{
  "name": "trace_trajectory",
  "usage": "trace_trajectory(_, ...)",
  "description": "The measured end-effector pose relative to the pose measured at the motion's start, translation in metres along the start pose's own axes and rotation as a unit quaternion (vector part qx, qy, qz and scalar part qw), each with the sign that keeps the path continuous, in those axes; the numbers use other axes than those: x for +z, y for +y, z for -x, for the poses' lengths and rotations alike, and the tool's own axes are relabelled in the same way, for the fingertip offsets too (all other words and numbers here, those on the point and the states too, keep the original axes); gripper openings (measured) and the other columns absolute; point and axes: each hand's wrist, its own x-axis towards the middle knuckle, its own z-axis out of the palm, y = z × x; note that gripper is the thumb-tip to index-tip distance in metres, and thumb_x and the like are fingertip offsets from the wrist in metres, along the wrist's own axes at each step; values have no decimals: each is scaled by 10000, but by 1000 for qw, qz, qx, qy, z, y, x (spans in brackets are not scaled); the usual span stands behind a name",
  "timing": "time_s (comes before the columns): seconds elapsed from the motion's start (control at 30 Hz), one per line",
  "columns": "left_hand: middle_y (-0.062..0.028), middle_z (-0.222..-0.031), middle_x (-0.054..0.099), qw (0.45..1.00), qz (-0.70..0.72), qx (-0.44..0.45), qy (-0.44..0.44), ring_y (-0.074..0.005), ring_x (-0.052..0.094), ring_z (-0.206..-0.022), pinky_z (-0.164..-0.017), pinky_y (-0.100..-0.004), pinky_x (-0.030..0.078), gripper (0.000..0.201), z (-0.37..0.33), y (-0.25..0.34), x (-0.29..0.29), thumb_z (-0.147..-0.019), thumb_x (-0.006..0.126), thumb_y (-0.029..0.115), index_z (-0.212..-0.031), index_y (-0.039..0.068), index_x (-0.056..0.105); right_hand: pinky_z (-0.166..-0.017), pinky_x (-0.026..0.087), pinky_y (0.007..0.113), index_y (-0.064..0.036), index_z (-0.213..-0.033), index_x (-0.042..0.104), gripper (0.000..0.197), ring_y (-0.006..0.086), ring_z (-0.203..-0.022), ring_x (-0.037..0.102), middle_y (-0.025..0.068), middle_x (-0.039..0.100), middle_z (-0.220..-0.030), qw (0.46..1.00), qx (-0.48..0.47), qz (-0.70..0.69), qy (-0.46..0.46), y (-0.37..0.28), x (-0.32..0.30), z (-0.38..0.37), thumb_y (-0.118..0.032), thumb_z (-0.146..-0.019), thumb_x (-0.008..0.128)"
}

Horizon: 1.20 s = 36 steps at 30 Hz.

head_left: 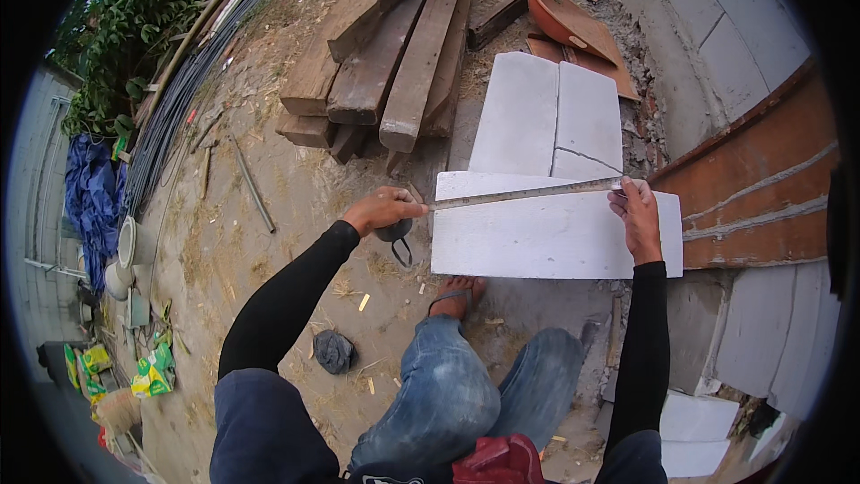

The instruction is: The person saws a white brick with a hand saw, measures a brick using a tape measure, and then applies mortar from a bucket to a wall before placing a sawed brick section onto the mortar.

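A metal tape measure blade is drawn out across the top of a long white block. The dark tape measure case, with a wrist strap hanging from it, is in my left hand just off the block's left end. Farther right, my right hand pinches the blade's other end between thumb and fingers, over the block's right part. The blade slants slightly upward to the right. Beyond the long block lie more white blocks, one with a crack across it.
Thick wooden beams are piled ahead on the left. An orange basin leans near the wall at the far right. A brown panel stands right of my right hand. On the ground lie a metal pipe and a black bag.
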Motion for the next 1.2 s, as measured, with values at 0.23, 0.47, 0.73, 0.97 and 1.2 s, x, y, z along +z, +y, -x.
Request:
trace_trajectory(0.23, -101, -867, 727, 973, -196, 116, 34, -242, 658, -816, -769, -363, 499, 505, -48, 43, -32, -802, 740, 578, -911, 88, 790, -749, 573, 306, -92, -1050, 627, 159, 132, -825, 663, 28, 670, -898, 971, 95, -175, 135, 34, -95, -23, -166, -941, 718)
trace_trajectory(0.47, -94, -926, 764, 975, -162, 153, 2, -210, 690, -866, -804, -333, 500, 307, -63, 42, -28, -874, 714, 374, -996, 108, 806, -687, 540, 258, -76, -1239, 599, 273, 120, -787, 633, 42, 672, -1017, 989, 41, 42, 134, 29, -79, -10, -171, -986, 636)
trace_trajectory(0.73, -85, -902, 748, 969, -176, 173, -30, -217, 682, -871, -818, -343, 500, 310, -70, 42, -32, -909, 664, 341, -995, 64, 773, -766, 533, 325, -8, -1214, 664, 252, 206, -885, 680, 137, 719, -1065, 843, -195, 476, 155, 26, -70, -1, -93, -988, 589)
trace_trajectory(0.97, -82, -884, 736, 968, -170, 182, -45, -221, 672, -858, -819, -350, 499, 320, -65, 44, -36, -917, 640, 333, -994, 48, 762, -819, 531, 347, -7, -1162, 714, 228, 252, -949, 710, 139, 741, -1048, 806, -276, 490, 182, 34, -53, 1, -20, -973, 588)
trace_trajectory(1.2, -106, -896, 731, 957, -171, 229, -46, -245, 669, -852, -815, -375, 503, 347, -70, 34, -41, -942, 634, 330, -1107, 43, 738, -816, 530, 325, -13, -1163, 720, 236, 226, -943, 708, 131, 743, -1054, 816, -275, 482, 160, 36, -44, 5, 1, -954, 609)
